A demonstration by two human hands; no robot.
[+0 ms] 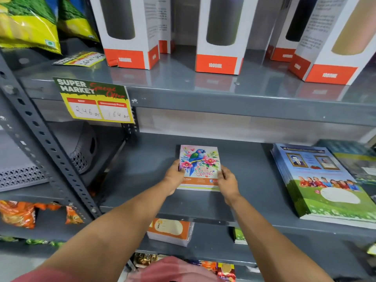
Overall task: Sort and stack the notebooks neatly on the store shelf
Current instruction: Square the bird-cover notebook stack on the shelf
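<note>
A small stack of notebooks (200, 159), its top cover showing a blue parrot among pink flowers and the word "Spring", lies on the grey middle shelf (146, 169). My left hand (174, 177) grips the stack's left edge and my right hand (226, 183) grips its right edge near the front corner. To the right lies a larger stack of notebooks (323, 182) with a blue and green cover showing children. On the shelf below, an orange and white stack of notebooks (171, 231) pokes out, with a green notebook (240, 236) beside it.
White and orange 1000 ml bottle boxes (219, 58) stand on the upper shelf, with green and yellow bags (26, 25) at left. A "Super Market" price tag (93, 98) hangs from the shelf edge. A grey basket (81, 151) sits left of the slotted upright. Orange snack packets (18, 212) lie lower left.
</note>
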